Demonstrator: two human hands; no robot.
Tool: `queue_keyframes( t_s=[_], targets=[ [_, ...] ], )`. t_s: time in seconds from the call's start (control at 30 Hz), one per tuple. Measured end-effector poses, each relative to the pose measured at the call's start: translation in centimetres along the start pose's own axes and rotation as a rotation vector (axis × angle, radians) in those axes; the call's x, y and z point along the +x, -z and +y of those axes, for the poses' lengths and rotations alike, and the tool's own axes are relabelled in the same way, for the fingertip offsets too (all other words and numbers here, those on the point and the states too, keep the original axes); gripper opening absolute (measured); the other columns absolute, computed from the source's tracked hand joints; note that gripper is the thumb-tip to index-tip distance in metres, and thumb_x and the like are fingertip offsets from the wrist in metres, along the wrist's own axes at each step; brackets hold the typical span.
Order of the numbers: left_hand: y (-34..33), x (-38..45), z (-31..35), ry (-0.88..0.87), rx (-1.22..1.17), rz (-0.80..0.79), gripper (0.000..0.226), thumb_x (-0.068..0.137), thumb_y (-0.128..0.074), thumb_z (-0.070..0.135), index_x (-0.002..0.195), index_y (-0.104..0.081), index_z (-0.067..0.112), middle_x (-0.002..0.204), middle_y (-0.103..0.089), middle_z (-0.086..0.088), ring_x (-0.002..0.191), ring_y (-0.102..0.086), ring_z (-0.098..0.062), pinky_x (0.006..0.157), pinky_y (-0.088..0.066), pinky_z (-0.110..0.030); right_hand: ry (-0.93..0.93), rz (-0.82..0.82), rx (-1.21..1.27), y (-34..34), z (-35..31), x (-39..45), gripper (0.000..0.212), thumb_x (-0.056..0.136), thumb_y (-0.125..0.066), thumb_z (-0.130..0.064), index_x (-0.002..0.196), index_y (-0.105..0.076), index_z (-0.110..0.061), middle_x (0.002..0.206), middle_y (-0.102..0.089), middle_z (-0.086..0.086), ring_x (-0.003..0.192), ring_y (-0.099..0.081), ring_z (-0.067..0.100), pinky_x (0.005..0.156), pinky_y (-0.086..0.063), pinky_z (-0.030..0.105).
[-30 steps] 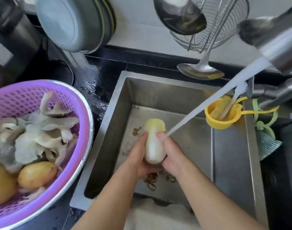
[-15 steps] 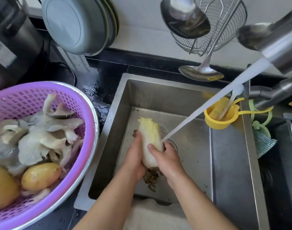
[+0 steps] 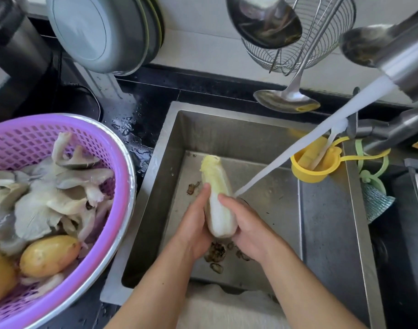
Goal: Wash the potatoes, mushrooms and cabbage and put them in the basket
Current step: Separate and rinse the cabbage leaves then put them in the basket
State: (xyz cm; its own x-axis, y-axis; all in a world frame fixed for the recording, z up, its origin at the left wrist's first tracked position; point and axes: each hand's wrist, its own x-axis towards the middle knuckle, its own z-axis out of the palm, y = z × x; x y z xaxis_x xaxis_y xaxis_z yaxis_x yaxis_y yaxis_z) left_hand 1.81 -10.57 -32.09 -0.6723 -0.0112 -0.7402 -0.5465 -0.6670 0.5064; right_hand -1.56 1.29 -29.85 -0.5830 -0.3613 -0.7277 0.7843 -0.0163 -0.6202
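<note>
A small pale cabbage, white at the base and yellow at the tip, is held over the steel sink. My left hand grips its left side and my right hand grips its right side. A stream of tap water lands on the cabbage by my right thumb. At the left, a purple basket inside a metal bowl holds grey oyster mushrooms and two yellow potatoes.
Brown scraps lie on the sink floor below my hands. A yellow strainer cup hangs at the sink's right. The faucet juts in from the upper right. Ladles and a wire skimmer hang on the wall. Plates lean at the back left.
The cabbage has tilted further forward, with more of its yellow tip showing. My hands have slid toward its white base. The water still hits the cabbage's right side.
</note>
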Motion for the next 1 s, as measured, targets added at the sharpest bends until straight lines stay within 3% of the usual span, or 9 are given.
queue_keyframes(
  t_s=[0.07, 0.2, 0.3, 0.4, 0.53, 0.7, 0.83, 0.9, 1.0],
  targets=[
    [0.0, 0.0, 0.0, 0.03, -0.052, 0.002, 0.053, 0.101, -0.057, 0.055, 0.131, -0.069, 0.014, 0.124, -0.075, -0.018, 0.117, -0.071, -0.034, 0.108, -0.051, -0.055, 0.003, 0.059, -0.131, -0.2, 0.5, 0.4, 0.031, 0.098, -0.064, -0.044, 0.121, -0.071, -0.026, 0.11, -0.079, -0.004, 0.105, -0.073, 0.013, 0.098, -0.056, 0.038],
    [0.5, 0.7, -0.1, -0.03, -0.018, 0.053, 0.054, 0.098, -0.065, 0.049, 0.136, -0.065, 0.011, 0.123, -0.075, -0.016, 0.115, -0.073, -0.032, 0.108, -0.052, -0.055, 0.085, 0.293, -0.232, -1.4, 0.8, 0.8, 0.03, 0.1, -0.058, -0.05, 0.11, -0.071, -0.024, 0.103, -0.077, -0.004, 0.094, -0.073, 0.014, 0.087, -0.059, 0.036],
    [0.6, 0.7, -0.5, -0.031, 0.091, 0.033, 0.069, 0.087, -0.069, 0.063, 0.135, -0.065, 0.014, 0.122, -0.076, -0.012, 0.114, -0.074, -0.028, 0.107, -0.053, -0.051, 0.152, 0.31, -0.221, -1.8, 1.2, 0.7, 0.023, 0.097, -0.065, -0.045, 0.103, -0.071, -0.023, 0.097, -0.077, -0.004, 0.089, -0.075, 0.014, 0.082, -0.061, 0.036],
    [0.3, 0.5, -0.7, -0.042, 0.101, 0.039, 0.081, 0.075, -0.075, 0.066, 0.135, -0.063, 0.014, 0.119, -0.077, -0.01, 0.111, -0.075, -0.026, 0.101, -0.057, -0.046, 0.184, 0.342, -0.212, -1.9, 2.0, 1.3, 0.023, 0.09, -0.067, -0.05, 0.098, -0.07, -0.028, 0.093, -0.077, -0.006, 0.087, -0.076, 0.015, 0.086, -0.062, 0.046],
    [-0.1, 0.7, -0.8, -0.111, 0.097, 0.117, 0.067, 0.085, -0.08, 0.05, 0.137, -0.058, 0.014, 0.115, -0.078, -0.01, 0.105, -0.077, -0.028, 0.091, -0.061, -0.045, 0.201, 0.354, -0.202, -2.5, 2.0, 1.7, 0.035, 0.085, -0.053, -0.066, 0.1, -0.064, -0.036, 0.099, -0.076, -0.009, 0.094, -0.074, 0.015, 0.091, -0.059, 0.049],
    [-0.1, 0.6, -0.8, -0.159, 0.067, 0.166, 0.051, 0.093, -0.077, 0.034, 0.135, -0.059, 0.011, 0.114, -0.079, -0.012, 0.104, -0.077, -0.028, 0.095, -0.061, -0.047, 0.288, 0.409, -0.22, -3.0, 1.7, 2.3, 0.024, 0.106, -0.046, -0.043, 0.125, -0.057, -0.032, 0.099, -0.061, -0.019, 0.095, -0.062, 0.004, 0.094, -0.051, 0.031],
    [-0.3, 0.9, -0.9, -0.188, 0.125, 0.25, 0.058, 0.086, -0.084, 0.034, 0.133, -0.056, 0.015, 0.112, -0.079, -0.008, 0.097, -0.079, -0.023, 0.085, -0.063, -0.04, 0.315, 0.519, -0.207, -3.1, 2.3, 2.3, 0.012, 0.109, -0.044, -0.033, 0.104, -0.054, -0.029, 0.09, -0.059, -0.018, 0.085, -0.06, -0.002, 0.075, -0.047, 0.02],
    [-0.3, 1.0, -1.0, -0.177, 0.155, 0.248, 0.066, 0.082, -0.087, 0.038, 0.135, -0.055, 0.017, 0.113, -0.079, -0.006, 0.098, -0.078, -0.022, 0.091, -0.063, -0.043, 0.291, 0.59, -0.204, -3.1, 2.6, 2.6, 0.02, 0.109, -0.045, -0.031, 0.106, -0.062, -0.021, 0.094, -0.067, -0.008, 0.09, -0.067, 0.01, 0.078, -0.055, 0.029],
    [-0.4, 1.0, -1.0, -0.164, 0.079, 0.256, 0.056, 0.088, -0.082, 0.031, 0.135, -0.054, 0.018, 0.115, -0.078, -0.007, 0.1, -0.078, -0.025, 0.094, -0.061, -0.049, 0.291, 0.681, -0.194, -3.1, 2.9, 3.2, 0.018, 0.104, -0.052, -0.027, 0.119, -0.063, -0.028, 0.109, -0.07, -0.003, 0.1, -0.069, 0.019, 0.091, -0.059, 0.047]
  ],
)
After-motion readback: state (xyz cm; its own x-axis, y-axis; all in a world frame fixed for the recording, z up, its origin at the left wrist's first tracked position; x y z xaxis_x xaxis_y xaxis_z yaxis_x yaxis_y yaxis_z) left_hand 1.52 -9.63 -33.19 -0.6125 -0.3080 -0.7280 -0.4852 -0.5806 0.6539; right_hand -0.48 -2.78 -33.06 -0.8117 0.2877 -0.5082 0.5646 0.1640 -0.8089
